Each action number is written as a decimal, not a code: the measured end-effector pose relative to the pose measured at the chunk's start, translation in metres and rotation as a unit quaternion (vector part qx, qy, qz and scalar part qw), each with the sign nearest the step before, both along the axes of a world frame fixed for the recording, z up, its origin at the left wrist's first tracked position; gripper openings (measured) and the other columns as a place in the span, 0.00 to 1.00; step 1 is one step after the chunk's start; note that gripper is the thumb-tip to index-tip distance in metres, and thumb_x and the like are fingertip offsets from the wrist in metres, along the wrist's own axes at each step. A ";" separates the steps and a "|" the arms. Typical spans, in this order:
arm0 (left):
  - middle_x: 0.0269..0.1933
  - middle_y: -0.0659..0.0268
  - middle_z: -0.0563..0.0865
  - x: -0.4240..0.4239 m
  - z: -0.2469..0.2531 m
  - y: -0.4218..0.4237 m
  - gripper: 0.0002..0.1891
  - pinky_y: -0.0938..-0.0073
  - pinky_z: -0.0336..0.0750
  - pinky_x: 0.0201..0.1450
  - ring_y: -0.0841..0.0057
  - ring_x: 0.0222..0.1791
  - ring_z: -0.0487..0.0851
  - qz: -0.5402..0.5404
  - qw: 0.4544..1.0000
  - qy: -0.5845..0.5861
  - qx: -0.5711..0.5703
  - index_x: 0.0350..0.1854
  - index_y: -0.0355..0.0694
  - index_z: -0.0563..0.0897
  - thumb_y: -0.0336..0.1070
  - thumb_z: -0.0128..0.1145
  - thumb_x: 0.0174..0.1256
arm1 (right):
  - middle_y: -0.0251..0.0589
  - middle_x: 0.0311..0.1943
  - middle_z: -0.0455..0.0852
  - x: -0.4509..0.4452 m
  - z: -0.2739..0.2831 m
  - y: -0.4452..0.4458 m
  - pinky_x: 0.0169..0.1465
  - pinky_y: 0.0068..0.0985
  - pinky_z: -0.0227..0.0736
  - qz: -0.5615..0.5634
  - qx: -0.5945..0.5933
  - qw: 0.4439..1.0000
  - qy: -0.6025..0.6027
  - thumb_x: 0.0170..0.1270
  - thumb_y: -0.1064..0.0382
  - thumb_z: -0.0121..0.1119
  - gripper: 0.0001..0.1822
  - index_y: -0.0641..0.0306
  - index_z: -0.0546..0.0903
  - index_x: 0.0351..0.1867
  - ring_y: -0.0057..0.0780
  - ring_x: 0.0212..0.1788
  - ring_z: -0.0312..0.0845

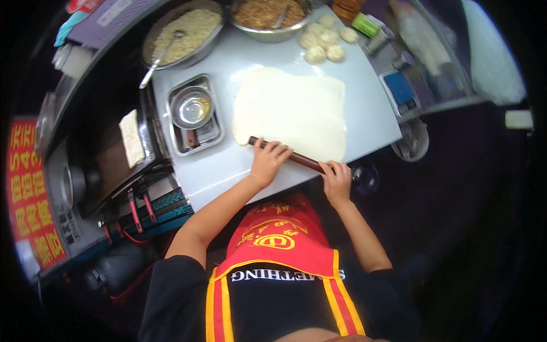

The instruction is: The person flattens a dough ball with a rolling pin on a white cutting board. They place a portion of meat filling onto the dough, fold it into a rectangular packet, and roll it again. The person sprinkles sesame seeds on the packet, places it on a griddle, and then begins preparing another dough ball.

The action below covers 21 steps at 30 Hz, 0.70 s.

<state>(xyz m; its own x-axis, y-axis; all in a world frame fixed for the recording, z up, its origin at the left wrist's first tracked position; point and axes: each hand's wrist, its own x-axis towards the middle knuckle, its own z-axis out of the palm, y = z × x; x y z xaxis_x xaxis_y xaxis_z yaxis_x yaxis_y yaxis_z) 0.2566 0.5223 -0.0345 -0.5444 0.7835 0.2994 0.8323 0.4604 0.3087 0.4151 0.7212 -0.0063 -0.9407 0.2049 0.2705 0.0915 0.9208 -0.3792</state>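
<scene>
A dark wooden rolling pin (304, 160) lies slantwise over the near edge of a wide, thin sheet of pale dough (292, 111). My left hand (269, 161) rests on the pin near its left end, fingers spread over it. At the pin's right end is my right hand (337, 181), its fingers curled on the wood. The dough's near left corner sticks out beside the pin's left tip. Several round dough balls (328, 38) sit in a cluster beyond the sheet.
Left of the dough, a steel tray (219, 132) holds a metal bowl (192, 107). Two large bowls of filling (188, 36) (271, 19) stand at the far edge. A griddle with a flat dough piece (132, 139) is at left, a digital scale (399, 89) at right.
</scene>
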 end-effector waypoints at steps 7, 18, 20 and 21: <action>0.77 0.57 0.62 -0.081 0.008 0.053 0.28 0.39 0.46 0.76 0.55 0.79 0.54 0.132 0.989 -0.061 0.004 0.73 0.41 0.68 0.41 0.52 0.72 | 0.41 0.47 0.79 -0.114 -0.014 0.018 0.53 0.41 0.66 -0.006 -0.077 0.997 0.004 0.55 0.70 0.66 0.21 0.57 0.84 0.53 0.42 0.49 0.73; 0.72 0.60 0.69 -0.223 -0.005 0.215 0.31 0.53 0.62 0.65 0.60 0.67 0.68 0.134 0.990 -0.006 0.042 0.72 0.42 0.66 0.49 0.52 0.70 | 0.41 0.44 0.76 -0.215 -0.013 0.096 0.52 0.39 0.63 -0.036 -0.005 0.998 -0.047 0.54 0.52 0.73 0.29 0.65 0.81 0.55 0.41 0.49 0.71; 0.63 0.60 0.75 -0.234 0.003 0.229 0.26 0.57 0.64 0.59 0.62 0.60 0.72 0.122 0.991 -0.026 0.055 0.65 0.41 0.72 0.45 0.56 0.66 | 0.41 0.44 0.76 -0.226 -0.011 0.105 0.51 0.38 0.65 -0.014 0.001 0.999 -0.037 0.54 0.56 0.72 0.28 0.65 0.80 0.55 0.41 0.49 0.71; 0.59 0.60 0.78 -0.238 0.003 0.232 0.24 0.58 0.66 0.56 0.63 0.56 0.74 0.119 0.990 -0.037 0.061 0.61 0.41 0.74 0.43 0.58 0.65 | 0.41 0.44 0.76 -0.230 -0.012 0.107 0.51 0.38 0.66 0.000 0.005 0.999 -0.033 0.54 0.58 0.72 0.27 0.66 0.80 0.55 0.41 0.49 0.72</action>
